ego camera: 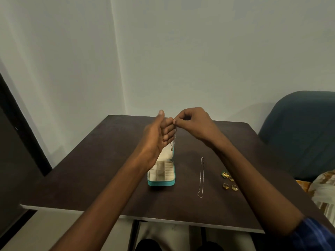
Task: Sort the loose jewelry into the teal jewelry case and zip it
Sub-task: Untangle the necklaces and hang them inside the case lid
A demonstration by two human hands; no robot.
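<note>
The teal jewelry case (pixel 161 182) lies open on the dark table (pixel 101 171), its cream compartments showing and its lid standing up behind. Above the lid, my right hand (pixel 194 122) pinches the top of a thin chain necklace (pixel 174 140) that hangs down with a small pendant near the lid. My left hand (pixel 159 134) is raised beside it, palm turned right, fingers curled toward the chain; whether they hold it is unclear. A second thin silver chain (pixel 201 176) lies stretched out right of the case. Several gold rings (pixel 230 186) and a green-and-gold piece (pixel 224 174) lie further right.
A blue upholstered chair (pixel 301 134) stands at the table's right. Patterned fabric (pixel 322 189) lies at the right edge. A pale wall rises behind the table, and a dark door frame (pixel 20 124) runs down the left.
</note>
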